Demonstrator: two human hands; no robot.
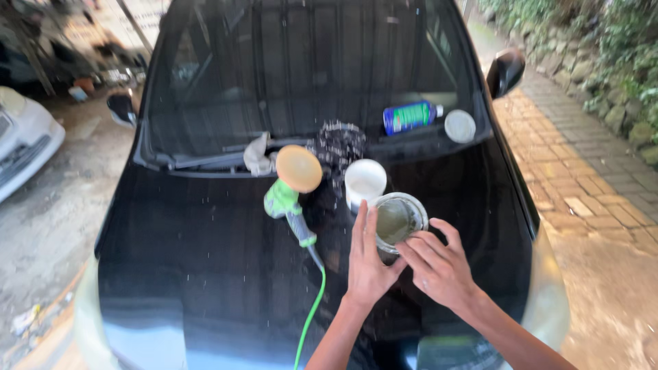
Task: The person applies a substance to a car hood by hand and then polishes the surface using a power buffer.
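An open round tin point(399, 220) of greenish paste stands on the black car bonnet point(205, 274). My left hand point(367, 264) lies flat against the tin's left side, steadying it. My right hand point(439, 264) reaches in from the right, fingertips touching the tin's lower rim. A white lid or cup point(364, 181) sits just behind the tin. A green polishing machine point(291, 195) with an orange-yellow foam pad lies to the left, its green cable point(312, 312) running toward me.
A dark speckled mitt point(337, 145), a grey cloth point(258, 155), a blue-green bottle point(410, 116) and a white round lid point(459, 126) rest at the windscreen base. A white car point(24, 137) stands to the left. Brick paving point(582, 185) and a stone wall lie right.
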